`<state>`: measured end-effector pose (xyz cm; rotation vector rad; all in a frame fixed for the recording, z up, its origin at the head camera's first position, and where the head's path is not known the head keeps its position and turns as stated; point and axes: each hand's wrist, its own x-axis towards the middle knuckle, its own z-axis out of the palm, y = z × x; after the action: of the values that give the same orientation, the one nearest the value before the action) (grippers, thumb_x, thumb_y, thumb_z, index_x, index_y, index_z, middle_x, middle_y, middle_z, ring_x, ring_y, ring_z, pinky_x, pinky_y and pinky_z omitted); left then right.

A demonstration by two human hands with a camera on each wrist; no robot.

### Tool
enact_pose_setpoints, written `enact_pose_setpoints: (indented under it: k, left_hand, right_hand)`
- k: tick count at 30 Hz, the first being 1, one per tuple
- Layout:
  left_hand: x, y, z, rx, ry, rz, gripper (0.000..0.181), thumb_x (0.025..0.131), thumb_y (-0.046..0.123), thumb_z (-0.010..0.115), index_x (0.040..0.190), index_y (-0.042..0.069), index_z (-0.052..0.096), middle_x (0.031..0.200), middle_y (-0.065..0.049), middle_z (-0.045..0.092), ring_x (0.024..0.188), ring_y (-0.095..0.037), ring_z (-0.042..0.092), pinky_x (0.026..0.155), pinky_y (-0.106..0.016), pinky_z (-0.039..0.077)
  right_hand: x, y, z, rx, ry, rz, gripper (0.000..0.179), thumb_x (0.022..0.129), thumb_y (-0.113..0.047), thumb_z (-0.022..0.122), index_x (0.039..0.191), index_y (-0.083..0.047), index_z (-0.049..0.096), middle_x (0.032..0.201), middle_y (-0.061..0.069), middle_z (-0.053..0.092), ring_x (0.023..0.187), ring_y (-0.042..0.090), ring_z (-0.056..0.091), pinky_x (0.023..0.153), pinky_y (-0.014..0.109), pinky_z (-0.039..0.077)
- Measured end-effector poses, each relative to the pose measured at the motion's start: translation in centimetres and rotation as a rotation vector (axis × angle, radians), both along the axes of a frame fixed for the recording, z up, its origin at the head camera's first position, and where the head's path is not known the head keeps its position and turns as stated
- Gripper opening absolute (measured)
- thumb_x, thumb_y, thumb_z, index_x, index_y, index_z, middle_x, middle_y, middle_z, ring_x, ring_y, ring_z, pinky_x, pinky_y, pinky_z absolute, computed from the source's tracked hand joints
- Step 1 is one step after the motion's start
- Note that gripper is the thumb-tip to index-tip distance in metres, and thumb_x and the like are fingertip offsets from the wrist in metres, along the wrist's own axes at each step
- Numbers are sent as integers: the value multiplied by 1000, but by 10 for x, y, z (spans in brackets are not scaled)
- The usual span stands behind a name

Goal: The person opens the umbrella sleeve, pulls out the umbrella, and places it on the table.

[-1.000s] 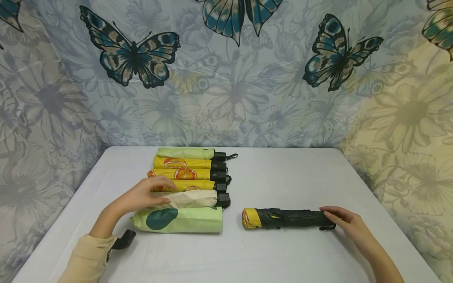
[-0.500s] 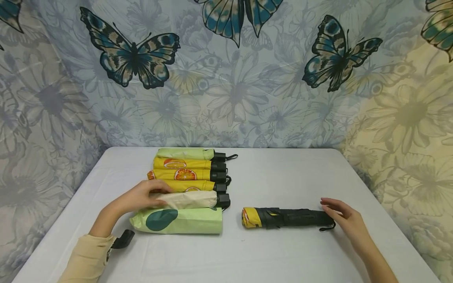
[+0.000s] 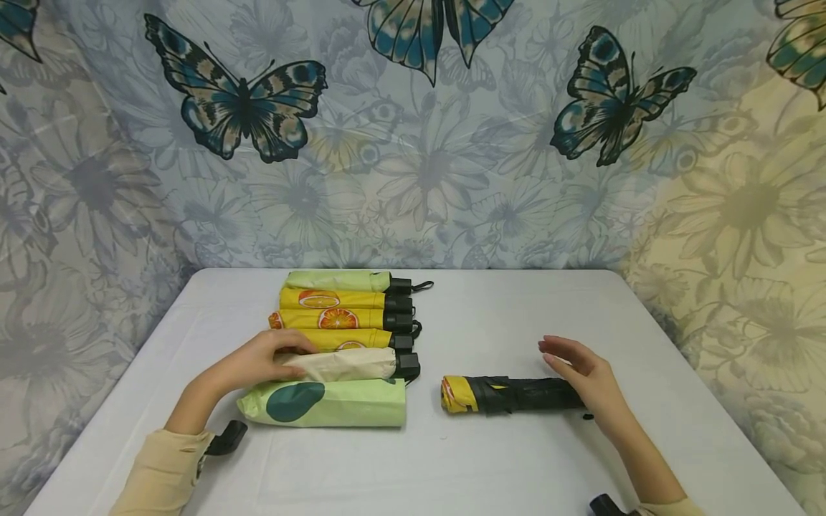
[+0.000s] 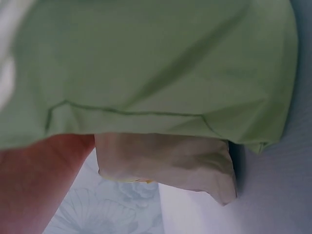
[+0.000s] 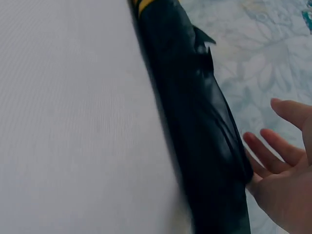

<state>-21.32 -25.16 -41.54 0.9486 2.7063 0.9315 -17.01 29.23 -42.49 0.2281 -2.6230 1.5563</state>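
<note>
My left hand (image 3: 252,362) grips the left end of a cream folded umbrella (image 3: 351,364), thumb on its near side and fingers over its far side. A light-green folded umbrella (image 3: 361,406) with a dark-green oval lies just in front of it. In the left wrist view, the green umbrella's fabric (image 4: 161,63) fills the top, with the cream umbrella (image 4: 170,158) below it. My right hand (image 3: 594,380), fingers spread and loosely bent, hovers over the right end of a black folded umbrella (image 3: 529,394) with a yellow tip, hiding that end. The right wrist view shows this hand (image 5: 287,180) holding nothing.
Behind the cream umbrella lie several more folded umbrellas side by side: yellow ones with orange slices (image 3: 368,317) and a light-green one (image 3: 338,280) at the back. Their black handles point right. A white-covered table (image 3: 503,459) meets a butterfly-patterned cloth backdrop (image 3: 432,179).
My right hand has left the right end of the black umbrella, rising and shifting left above it. The left hand has closed slightly on the cream umbrella. The umbrellas stay in place.
</note>
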Motion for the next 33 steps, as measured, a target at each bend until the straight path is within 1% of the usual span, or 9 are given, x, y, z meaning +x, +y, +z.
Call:
enact_pose_setpoints:
  k: [3, 6, 10, 15, 18, 21, 24, 29, 33]
  left_hand:
    - [0, 0, 0, 0, -11, 3, 32, 88, 36, 72, 117, 24, 69, 118, 3, 68, 110, -19, 61, 93, -37, 51]
    - [1, -1, 0, 3, -14, 1, 32, 88, 36, 71, 118, 24, 69, 118, 2, 68, 110, -20, 61, 94, -37, 51]
    - [1, 0, 0, 4, -9, 0, 32, 88, 36, 71, 118, 23, 69, 118, 2, 68, 110, -20, 61, 93, -36, 51]
    - [1, 0, 0, 3, -1, -4, 32, 88, 36, 71, 118, 23, 68, 117, 3, 68, 109, -19, 61, 93, -36, 51]
    - [1, 0, 0, 0, 6, -7, 32, 88, 35, 71, 117, 23, 68, 117, 4, 68, 109, -18, 61, 93, -36, 51]
    - [1, 0, 0, -4, 17, -8, 32, 88, 35, 71, 117, 22, 69, 117, 4, 68, 109, -18, 61, 93, -36, 51]
    - [1, 0, 0, -3, 21, -8, 32, 88, 33, 72, 117, 21, 69, 117, 4, 68, 109, -18, 61, 93, -35, 51]
    - [1, 0, 0, -3, 15, -7, 32, 88, 33, 72, 117, 22, 69, 117, 4, 67, 109, -18, 61, 93, -35, 51]
    - [0, 0, -1, -5, 10, -7, 32, 88, 34, 72, 118, 22, 69, 118, 4, 67, 110, -18, 61, 93, -35, 51]
  right_hand:
    - [-8, -16, -1, -9, 4, 31, 43, 98, -28, 60, 135, -7, 54, 130, 10, 64, 111, -11, 58, 90, 3, 43]
    - [-15, -31, -1, -32, -20, 66, 44, 97, -29, 61, 135, -8, 55, 131, 16, 62, 110, -11, 59, 91, 4, 44]
    - [-23, -52, 1, -42, -70, 99, 46, 95, -34, 64, 134, -12, 56, 132, 10, 63, 112, -7, 59, 92, 6, 44]
    - [-32, -76, 4, -51, -107, 147, 50, 93, -37, 66, 134, -11, 57, 131, 7, 63, 120, 14, 60, 94, 8, 45]
    - [-35, -88, 4, -49, -108, 171, 50, 92, -37, 66, 134, -10, 57, 132, 8, 63, 123, 22, 59, 96, 14, 48]
    - [-37, -97, 5, -43, -99, 182, 49, 92, -36, 67, 133, -12, 58, 131, 7, 63, 122, 24, 60, 99, 24, 51]
    - [-40, -105, 5, -52, -99, 194, 46, 92, -35, 67, 132, -14, 59, 131, 8, 63, 122, 24, 60, 102, 34, 51]
    - [-45, -114, 4, -59, -115, 203, 44, 92, -35, 68, 131, -17, 59, 131, 6, 64, 122, 23, 61, 105, 39, 49]
    - [-48, -121, 4, -58, -124, 211, 47, 91, -36, 68, 132, -16, 59, 131, 5, 63, 122, 22, 60, 105, 41, 48]
